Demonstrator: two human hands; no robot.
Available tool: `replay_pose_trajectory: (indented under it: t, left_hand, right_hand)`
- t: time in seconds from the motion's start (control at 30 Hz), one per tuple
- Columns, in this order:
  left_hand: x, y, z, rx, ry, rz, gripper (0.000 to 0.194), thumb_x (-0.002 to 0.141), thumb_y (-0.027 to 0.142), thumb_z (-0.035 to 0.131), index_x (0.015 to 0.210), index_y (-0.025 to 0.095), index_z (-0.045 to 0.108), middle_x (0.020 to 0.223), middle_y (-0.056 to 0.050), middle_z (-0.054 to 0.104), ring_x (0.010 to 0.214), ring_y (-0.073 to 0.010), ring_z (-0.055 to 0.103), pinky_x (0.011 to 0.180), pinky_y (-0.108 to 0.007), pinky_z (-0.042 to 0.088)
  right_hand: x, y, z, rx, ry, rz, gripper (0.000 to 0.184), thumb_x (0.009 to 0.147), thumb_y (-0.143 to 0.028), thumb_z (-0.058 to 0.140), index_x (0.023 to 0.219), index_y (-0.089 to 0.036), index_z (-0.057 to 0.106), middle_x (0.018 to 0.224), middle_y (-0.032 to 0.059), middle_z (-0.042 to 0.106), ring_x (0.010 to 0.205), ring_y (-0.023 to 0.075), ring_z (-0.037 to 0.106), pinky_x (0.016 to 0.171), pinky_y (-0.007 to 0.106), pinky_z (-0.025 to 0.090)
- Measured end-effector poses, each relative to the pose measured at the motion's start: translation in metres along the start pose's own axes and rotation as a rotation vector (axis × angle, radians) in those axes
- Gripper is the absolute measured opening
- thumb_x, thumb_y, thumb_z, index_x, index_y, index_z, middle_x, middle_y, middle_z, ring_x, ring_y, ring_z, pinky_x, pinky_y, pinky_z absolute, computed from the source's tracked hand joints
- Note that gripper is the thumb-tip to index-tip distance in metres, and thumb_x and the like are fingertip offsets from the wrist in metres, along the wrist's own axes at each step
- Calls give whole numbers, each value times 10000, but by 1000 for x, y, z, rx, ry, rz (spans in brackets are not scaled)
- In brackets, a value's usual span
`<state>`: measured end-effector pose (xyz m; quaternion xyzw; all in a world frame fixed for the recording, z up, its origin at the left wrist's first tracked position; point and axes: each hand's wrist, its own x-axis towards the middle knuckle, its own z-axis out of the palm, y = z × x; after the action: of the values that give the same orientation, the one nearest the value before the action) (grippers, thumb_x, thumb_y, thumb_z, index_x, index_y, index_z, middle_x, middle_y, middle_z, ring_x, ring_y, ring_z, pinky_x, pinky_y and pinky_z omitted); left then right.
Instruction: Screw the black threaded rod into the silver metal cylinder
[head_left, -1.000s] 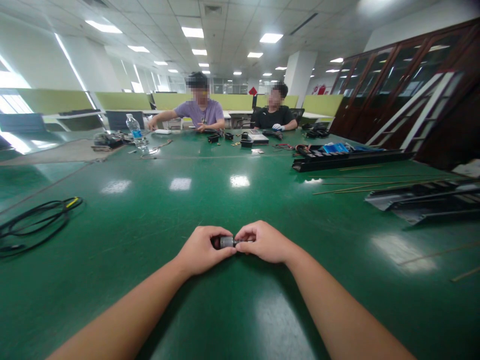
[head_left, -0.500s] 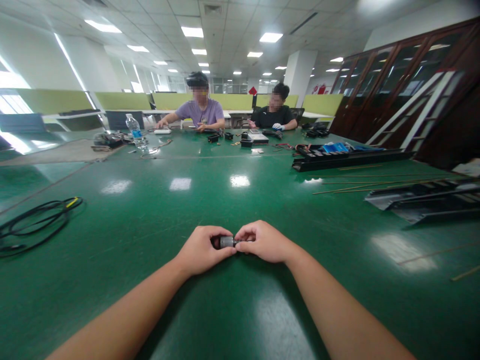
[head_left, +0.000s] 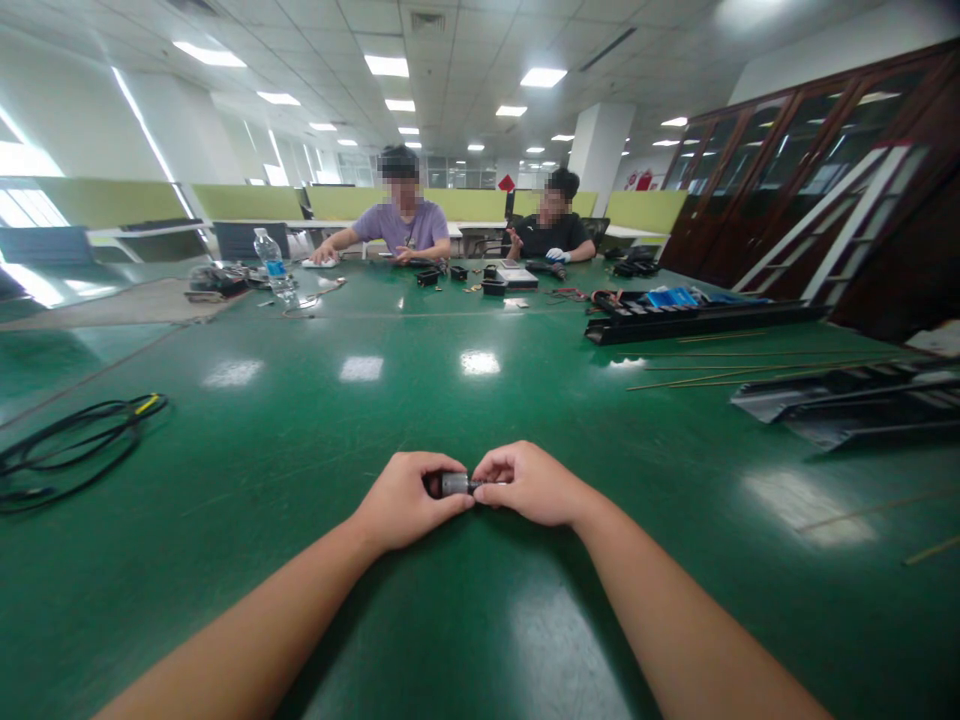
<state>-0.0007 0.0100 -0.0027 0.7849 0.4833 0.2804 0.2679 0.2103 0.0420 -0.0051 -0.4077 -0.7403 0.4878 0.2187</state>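
2 hands point(head_left: 474, 490) | 1 metal cylinder point(head_left: 454, 484) gripped | 1 bottle point(head_left: 271, 256) | 2 people point(head_left: 405, 220)

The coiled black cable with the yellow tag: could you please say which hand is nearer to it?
Left. The left hand is right of the cable; the right hand is farther right, past the left.

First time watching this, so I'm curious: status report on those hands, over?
Left hand gripping grey metal cylinder. Right hand pinching its narrow end. Nothing visible blocking either; coiled black cable well off left.
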Motion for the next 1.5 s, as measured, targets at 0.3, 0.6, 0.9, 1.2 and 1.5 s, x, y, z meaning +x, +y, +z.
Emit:
replay_pose_trajectory:
  t: [0.3, 0.6, 0.9, 1.2, 1.5]
  left_hand:
    - [-1, 0, 0, -7, 9, -6, 228, 776, 352, 732, 949, 206, 749, 838, -16, 720, 743, -172, 630, 698, -255, 458]
    - [0, 1, -1, -13, 12, -14, 240, 777, 375, 733, 943, 204, 752, 826, -15, 720, 731, -170, 629, 676, -248, 454]
    - [0, 0, 1, -24, 21, -23, 244, 774, 370, 735, 948, 199, 752, 831, -19, 724, 739, -176, 632, 690, -253, 457]
    - [0, 0, 0, -36, 25, -35, 245, 767, 366, 744, 955, 210, 751, 834, -9, 725, 742, -175, 632, 680, -255, 449]
    - [1, 0, -1, -52, 29, -44, 234, 780, 355, 733, 960, 206, 745, 850, -6, 727, 768, -177, 641, 694, -258, 450]
  right_hand:
    - [0, 1, 0, 24, -3, 2, 184, 715, -196, 703, 888, -134, 709, 667, 10, 678, 620, 135, 616, 596, 228, 467]
    - [0, 3, 0, 3, 25, -32, 197, 703, -242, 727, 867, -135, 712, 682, 12, 669, 627, 133, 592, 579, 224, 451]
    - [-1, 0, -1, -65, 60, -34, 186, 697, -243, 731, 849, -137, 714, 678, 13, 672, 621, 131, 581, 569, 221, 437]
    - [0, 0, 0, -39, 83, -30, 176, 676, -215, 737, 828, -133, 707, 670, 7, 644, 619, 130, 573, 572, 222, 441]
    - [1, 5, 0, -36, 94, -42, 172, 696, -235, 723, 840, -141, 707, 685, 10, 652, 626, 132, 580, 581, 223, 445]
